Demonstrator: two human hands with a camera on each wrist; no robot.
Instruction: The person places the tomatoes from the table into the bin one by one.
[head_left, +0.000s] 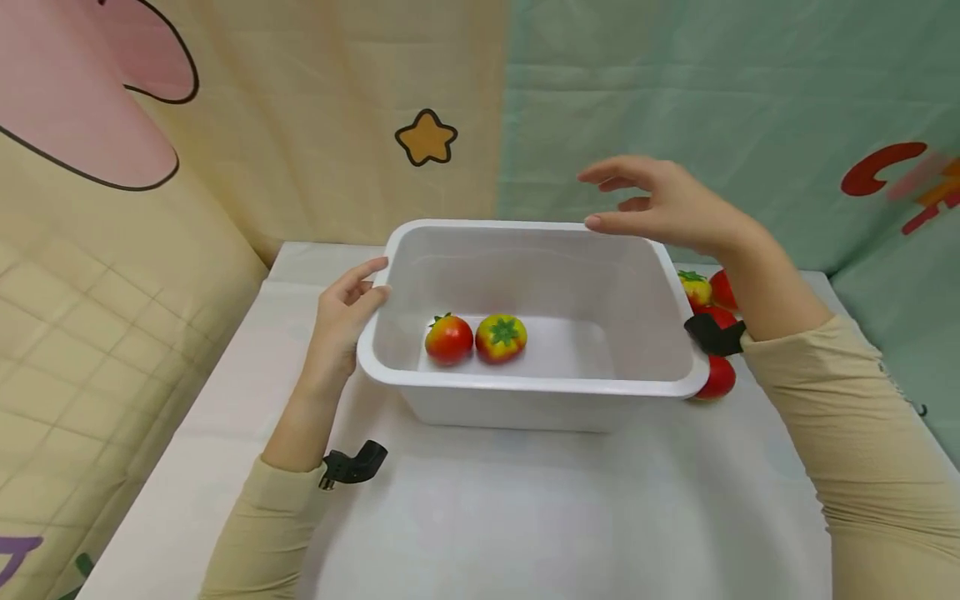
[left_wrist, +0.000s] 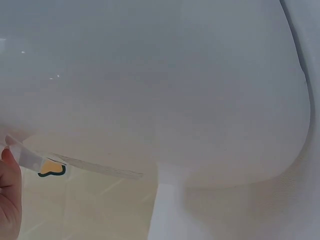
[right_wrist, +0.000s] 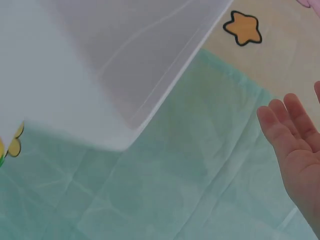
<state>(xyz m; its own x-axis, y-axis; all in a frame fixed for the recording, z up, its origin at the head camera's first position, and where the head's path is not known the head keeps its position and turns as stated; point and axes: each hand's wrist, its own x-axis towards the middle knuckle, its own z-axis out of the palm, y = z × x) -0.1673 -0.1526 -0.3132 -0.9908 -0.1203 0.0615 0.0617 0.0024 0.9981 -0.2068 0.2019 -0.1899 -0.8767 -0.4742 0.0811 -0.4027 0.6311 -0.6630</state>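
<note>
A white plastic bin (head_left: 517, 408) stands on the table, with two red-and-yellow toy tomatoes inside. One tomato (head_left: 448, 340) lies on its side at the left; the other tomato (head_left: 501, 337) sits beside it, green leaf top up. My left hand (head_left: 347, 312) holds the bin's left rim, thumb and fingertips at the edge. In the left wrist view, only part of the left hand (left_wrist: 9, 195) shows beside the bin's pale wall (left_wrist: 150, 95). Over the far right rim, my right hand (head_left: 648, 200) hovers with loosely bent fingers, holding nothing. Its palm (right_wrist: 302, 160) is visible in the right wrist view.
To the right of the bin, partly behind my right arm, lie several more tomatoes, among them a yellow-and-red one (head_left: 695, 290) and a red one (head_left: 717, 379). A white cloth covers the table (head_left: 525, 517). Printed curtains (head_left: 322, 100) hang behind and beside it.
</note>
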